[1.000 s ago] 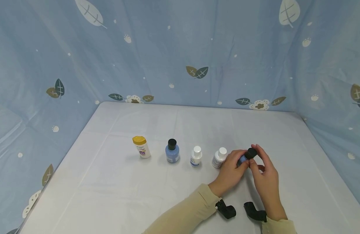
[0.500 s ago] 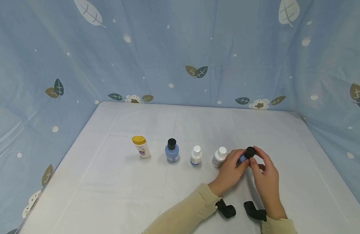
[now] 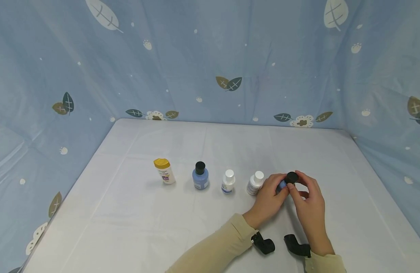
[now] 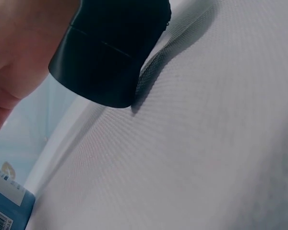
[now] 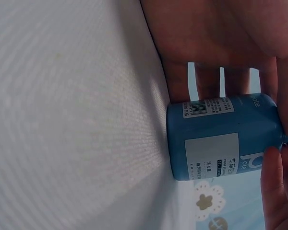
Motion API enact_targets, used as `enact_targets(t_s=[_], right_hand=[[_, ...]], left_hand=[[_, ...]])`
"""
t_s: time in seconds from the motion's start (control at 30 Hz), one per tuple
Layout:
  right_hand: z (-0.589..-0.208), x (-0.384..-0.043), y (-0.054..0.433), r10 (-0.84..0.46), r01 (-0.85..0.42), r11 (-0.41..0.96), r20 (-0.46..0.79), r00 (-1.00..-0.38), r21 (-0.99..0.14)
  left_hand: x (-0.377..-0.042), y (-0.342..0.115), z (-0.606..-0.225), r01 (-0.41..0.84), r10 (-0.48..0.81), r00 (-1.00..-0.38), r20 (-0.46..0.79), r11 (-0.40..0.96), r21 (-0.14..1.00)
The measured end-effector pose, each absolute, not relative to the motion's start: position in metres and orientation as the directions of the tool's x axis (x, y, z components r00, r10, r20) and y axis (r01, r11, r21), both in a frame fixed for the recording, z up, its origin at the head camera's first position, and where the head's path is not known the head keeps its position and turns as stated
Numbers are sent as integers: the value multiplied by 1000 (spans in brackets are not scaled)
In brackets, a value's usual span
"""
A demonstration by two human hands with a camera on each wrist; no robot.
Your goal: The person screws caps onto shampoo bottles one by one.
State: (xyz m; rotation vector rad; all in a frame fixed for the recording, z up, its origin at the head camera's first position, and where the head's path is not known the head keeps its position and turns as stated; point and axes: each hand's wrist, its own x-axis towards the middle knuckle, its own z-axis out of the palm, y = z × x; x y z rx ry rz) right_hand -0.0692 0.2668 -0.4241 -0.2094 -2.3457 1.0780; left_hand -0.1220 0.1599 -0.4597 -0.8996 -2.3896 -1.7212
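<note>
My left hand (image 3: 268, 195) grips a blue bottle (image 3: 281, 185) by its body, at the right end of a row of bottles. On its black screw cap (image 3: 292, 177) my right hand (image 3: 311, 204) pinches with thumb and fingers. The right wrist view shows the blue bottle (image 5: 212, 139) with white printed labels and a barcode, its base at the white cloth. Part of a blue bottle (image 4: 9, 203) shows at the lower left of the left wrist view. Close to the left hand stands a white bottle (image 3: 255, 183) with a white cap.
Further left stand another small white bottle (image 3: 228, 182), a blue bottle with black cap (image 3: 200, 176) and a white bottle with yellow cap (image 3: 165, 171). Black wrist-worn pieces (image 3: 264, 244) jut out under the wrists. A blue patterned curtain (image 3: 182, 57) surrounds the white table (image 3: 145, 220).
My right thumb has shifted a little left along the black cap, and the fingers behind it have moved slightly nearer. My left hand and the standing bottles have kept their places.
</note>
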Motion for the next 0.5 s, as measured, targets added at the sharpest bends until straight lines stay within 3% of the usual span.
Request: enact_targets(t_s=[0.5], right_hand=[[-424, -70, 267, 361, -50, 683, 396, -845, -728]], left_hand=[[-122, 159, -459, 494, 411, -825, 388, 189, 849]])
